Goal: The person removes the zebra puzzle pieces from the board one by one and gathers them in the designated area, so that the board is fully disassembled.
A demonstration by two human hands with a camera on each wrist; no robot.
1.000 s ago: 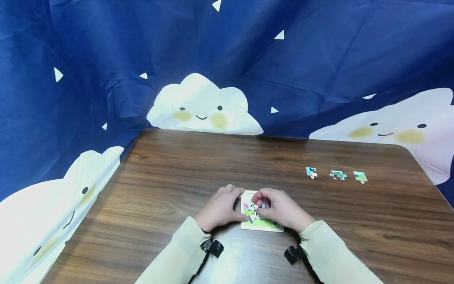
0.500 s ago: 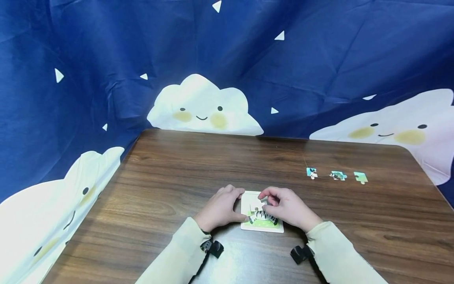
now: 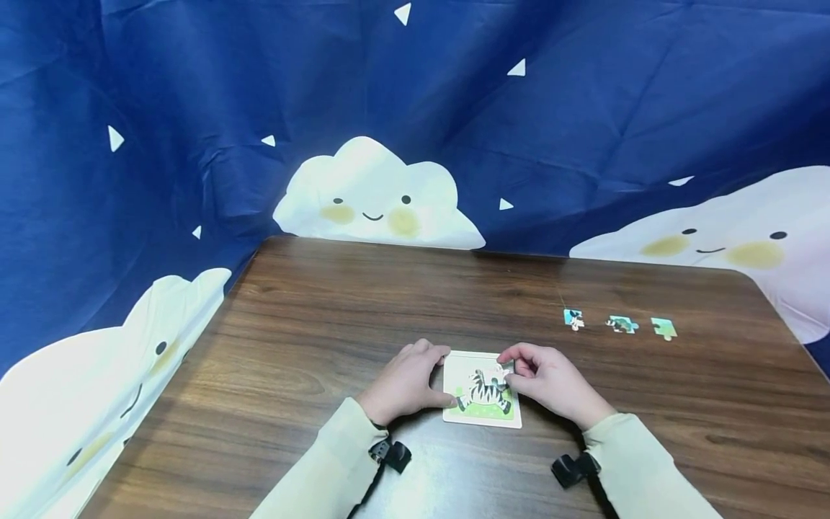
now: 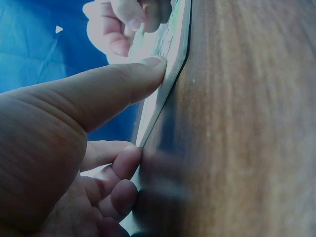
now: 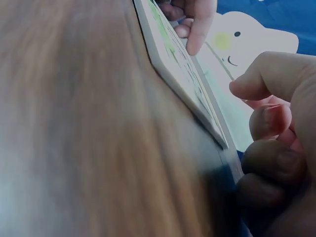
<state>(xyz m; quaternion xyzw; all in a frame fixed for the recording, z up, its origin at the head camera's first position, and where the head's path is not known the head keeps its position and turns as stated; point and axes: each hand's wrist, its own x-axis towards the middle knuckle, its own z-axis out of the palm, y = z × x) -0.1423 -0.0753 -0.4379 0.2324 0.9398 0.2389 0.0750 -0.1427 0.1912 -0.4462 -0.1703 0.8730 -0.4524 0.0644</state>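
Note:
A small square puzzle board [image 3: 457, 367] with a white frame and a zebra picture on green grass lies on the table. My left hand [image 3: 405, 382] holds it at its left side, thumb on the near part of the edge and fingertips at the far left corner. In the left wrist view the thumb [image 4: 133, 76] presses on the rim of the board. Over the board's right part, my right hand [image 3: 551, 380] pinches a small pale puzzle piece [image 3: 503, 375] between thumb and index finger. Its fingers hide much of that piece.
Three loose puzzle pieces lie in a row farther back on the right: a blue and white one [image 3: 573, 319], a blue-green one [image 3: 622, 324] and a green one [image 3: 663, 329]. A blue curtain [image 3: 519, 144] with smiling clouds borders the wooden table [image 3: 324, 324].
My right hand has moved to the right across the board with the puzzle piece, uncovering more of the zebra picture. The left hand stays on the board's left side.

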